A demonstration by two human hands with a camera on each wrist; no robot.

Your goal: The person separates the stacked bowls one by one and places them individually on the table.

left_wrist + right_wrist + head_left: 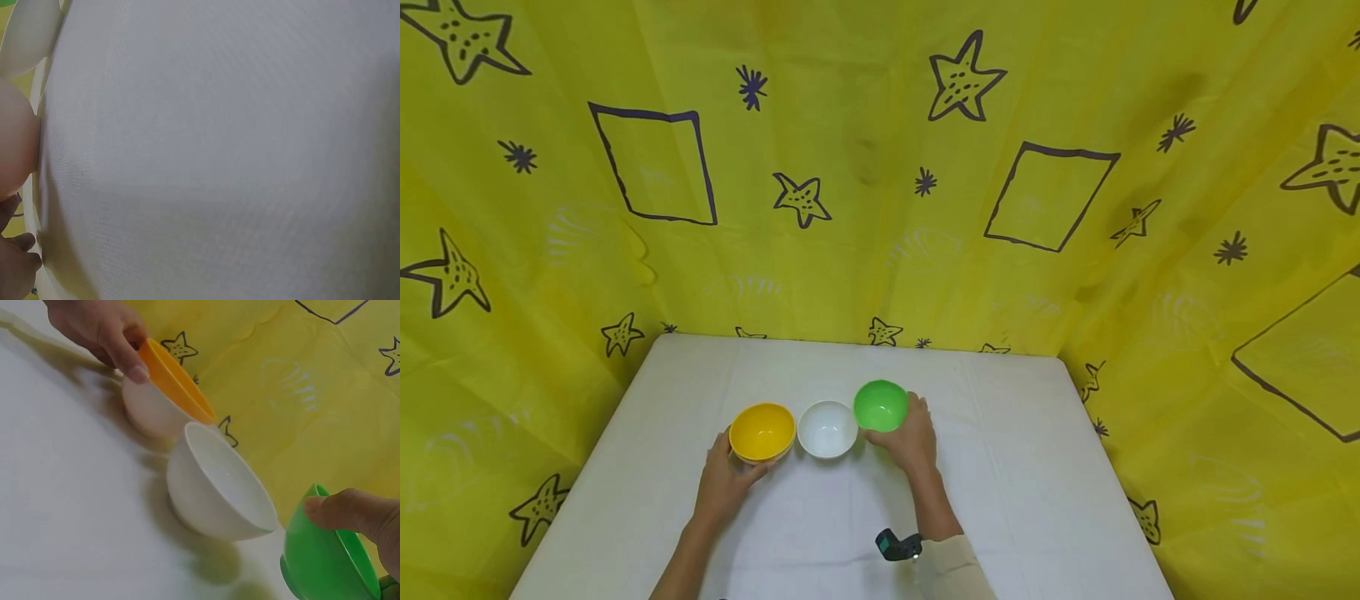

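Note:
Three bowls stand in a row on the white table: a yellow bowl at the left, a white bowl in the middle, a green bowl at the right. My left hand grips the yellow bowl at its near rim; the right wrist view shows the thumb of that left hand over the yellow bowl's edge. My right hand grips the green bowl from the right side, its thumb pressed on the rim of the green bowl. The white bowl stands untouched between them.
Yellow cloth with dark stars and squares hangs close behind and on both sides of the table. A small dark camera sits on my right wrist. The left wrist view shows only blurred white tablecloth and part of a hand.

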